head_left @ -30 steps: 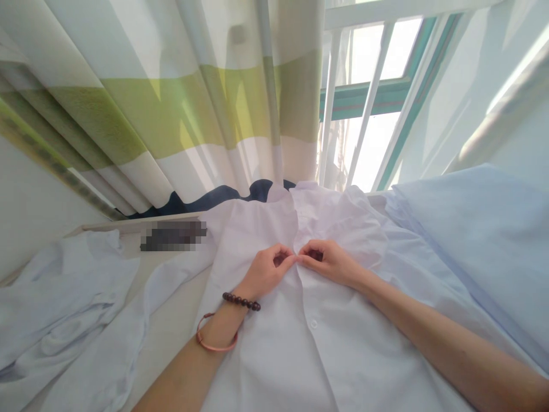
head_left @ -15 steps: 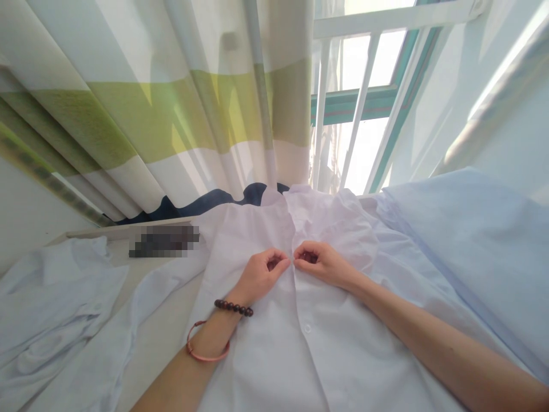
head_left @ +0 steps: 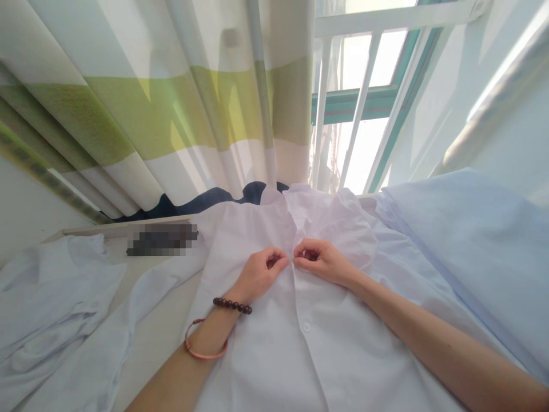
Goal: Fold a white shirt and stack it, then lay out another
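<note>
A white button-up shirt [head_left: 261, 337] lies spread out in front of me, collar at the far end. My left hand [head_left: 263, 272] pinches the front placket from the left, thumb and forefinger pressed together. Facing it, my right hand [head_left: 323, 262] pinches the same edge, its fingers curled in. The fingertips nearly meet; whatever small part is between them, perhaps a button, is hidden. Lower down the placket a white button [head_left: 306, 327] shows. On my left wrist are a dark bead bracelet [head_left: 232, 305] and a reddish bangle [head_left: 206, 356].
More white clothing [head_left: 55, 303] lies crumpled at the left, and a pale blue-white cloth [head_left: 480, 246] at the right. A pixelated dark item [head_left: 162, 239] sits near the back edge. Behind hang a green-and-white curtain [head_left: 167, 114] and a white railing [head_left: 364, 91] before a window.
Both hands keep their pinch on the shirt's placket with barely any movement. The right fingers have shifted very slightly; the view has drifted a little.
</note>
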The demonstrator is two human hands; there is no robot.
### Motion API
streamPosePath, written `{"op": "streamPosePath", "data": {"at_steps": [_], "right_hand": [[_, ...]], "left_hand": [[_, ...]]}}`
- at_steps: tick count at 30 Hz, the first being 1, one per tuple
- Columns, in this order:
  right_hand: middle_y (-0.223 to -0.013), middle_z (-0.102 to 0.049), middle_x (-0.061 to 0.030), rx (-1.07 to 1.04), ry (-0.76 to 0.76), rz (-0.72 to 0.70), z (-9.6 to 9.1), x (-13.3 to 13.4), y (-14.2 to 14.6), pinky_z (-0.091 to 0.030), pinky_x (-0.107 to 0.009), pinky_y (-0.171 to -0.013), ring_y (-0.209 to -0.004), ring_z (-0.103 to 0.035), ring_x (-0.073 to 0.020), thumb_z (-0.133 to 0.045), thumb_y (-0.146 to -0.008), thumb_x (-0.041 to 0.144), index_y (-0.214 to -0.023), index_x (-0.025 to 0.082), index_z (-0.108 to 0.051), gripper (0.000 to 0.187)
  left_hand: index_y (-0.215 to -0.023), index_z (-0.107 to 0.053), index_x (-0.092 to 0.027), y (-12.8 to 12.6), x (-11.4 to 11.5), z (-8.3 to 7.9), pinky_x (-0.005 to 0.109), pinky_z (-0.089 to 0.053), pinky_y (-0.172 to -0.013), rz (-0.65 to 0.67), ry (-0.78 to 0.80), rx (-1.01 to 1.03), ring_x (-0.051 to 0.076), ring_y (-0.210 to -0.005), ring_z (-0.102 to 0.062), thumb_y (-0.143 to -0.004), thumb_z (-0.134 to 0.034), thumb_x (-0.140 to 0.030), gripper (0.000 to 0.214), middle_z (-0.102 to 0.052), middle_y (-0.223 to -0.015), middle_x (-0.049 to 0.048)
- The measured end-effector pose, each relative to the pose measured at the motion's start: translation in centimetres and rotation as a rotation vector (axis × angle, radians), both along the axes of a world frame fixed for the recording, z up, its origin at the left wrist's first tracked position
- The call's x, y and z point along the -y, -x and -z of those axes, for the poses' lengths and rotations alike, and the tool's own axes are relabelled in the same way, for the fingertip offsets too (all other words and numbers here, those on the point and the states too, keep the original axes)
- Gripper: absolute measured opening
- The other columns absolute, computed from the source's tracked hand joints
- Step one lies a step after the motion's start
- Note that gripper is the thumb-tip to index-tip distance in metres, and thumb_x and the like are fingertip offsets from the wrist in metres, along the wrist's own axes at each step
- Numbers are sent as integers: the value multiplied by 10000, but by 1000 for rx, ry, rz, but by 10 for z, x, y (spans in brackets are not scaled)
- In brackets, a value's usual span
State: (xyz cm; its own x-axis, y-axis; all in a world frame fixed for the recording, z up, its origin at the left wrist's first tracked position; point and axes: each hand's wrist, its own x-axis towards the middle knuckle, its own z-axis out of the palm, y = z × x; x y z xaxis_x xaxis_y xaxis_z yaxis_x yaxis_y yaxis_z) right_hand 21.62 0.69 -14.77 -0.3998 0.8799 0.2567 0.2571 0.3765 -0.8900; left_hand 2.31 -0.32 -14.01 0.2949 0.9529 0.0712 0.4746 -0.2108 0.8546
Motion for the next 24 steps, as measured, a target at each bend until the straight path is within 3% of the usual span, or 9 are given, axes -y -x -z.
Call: {"op": "streamPosePath", "data": {"at_steps": [12, 24], "right_hand": [[-701, -578, 26, 21, -41, -15, -1, 0, -1, -370, -219, -554, -582, -453, -87, -565, -746, 145, -776, 175, -667, 111], [-730, -611, 5, 32, -5, -19, -2, 0, -3, -397, -239, -579, -606, -476, -105, -622, -790, 276, -791, 182, -686, 114]], "left_hand": [[-816, -653, -164, 1, 1, -1, 246, -444, -670, 1, 3, 13, 164, -723, -591, -830, -578, -401, 249, -675, -787, 24], [-845, -672, -172, 2, 0, 1, 250, -470, -699, 6, -18, -8, 175, -757, -626, -840, -575, -397, 245, -705, -820, 26]]}}
